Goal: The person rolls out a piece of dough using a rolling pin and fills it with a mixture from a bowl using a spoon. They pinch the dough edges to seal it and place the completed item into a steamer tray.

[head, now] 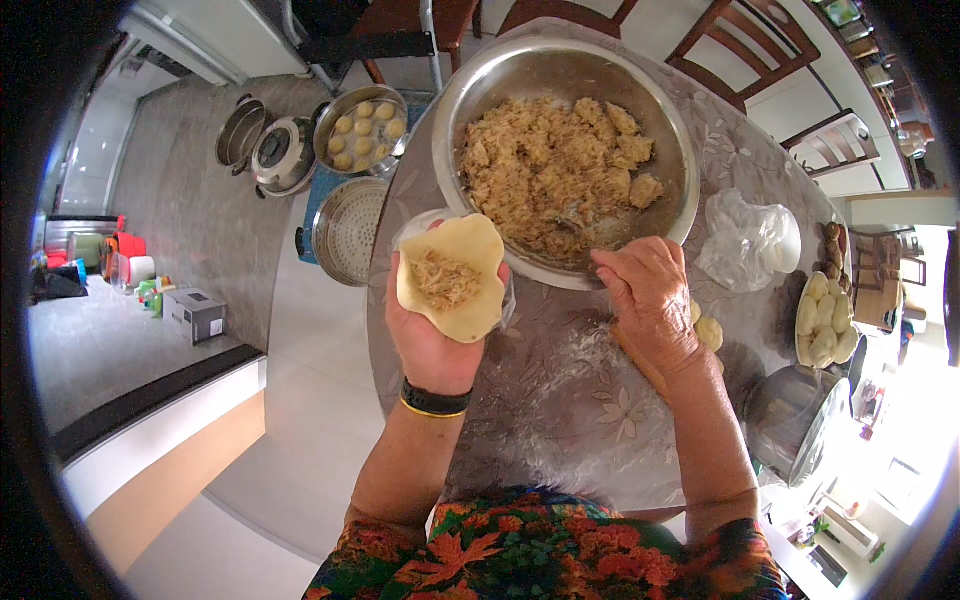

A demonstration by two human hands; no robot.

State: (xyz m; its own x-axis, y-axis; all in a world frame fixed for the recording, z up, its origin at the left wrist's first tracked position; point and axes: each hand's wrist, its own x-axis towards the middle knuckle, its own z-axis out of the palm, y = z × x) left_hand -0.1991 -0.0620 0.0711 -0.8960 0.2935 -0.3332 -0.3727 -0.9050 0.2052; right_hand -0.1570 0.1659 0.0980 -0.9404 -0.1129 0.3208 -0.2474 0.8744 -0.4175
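My left hand (439,366) is palm up and cups a round dough wrapper (484,259) with a wavy rim. Shredded filling (446,279) lies in the wrapper's middle. Clear plastic (510,300) shows between the wrapper and the palm. A large steel basin (679,180) holds a mound of the same-looking filling (547,161). At the basin's near rim, my right hand (649,289) has its fingers closed on what looks like a spoon (574,226); its end is sunk in the filling and its handle is mostly hidden. Under the right wrist lies a wooden rolling pin (637,356), partly covered.
Dough pieces (707,334) sit beside my right wrist. A clear plastic bag (739,240) and a plate of dough pieces (825,319) are to the right. Left of the flour-dusted table (555,405) stand a steamer with round buns (364,135) and a perforated steamer tray (349,229).
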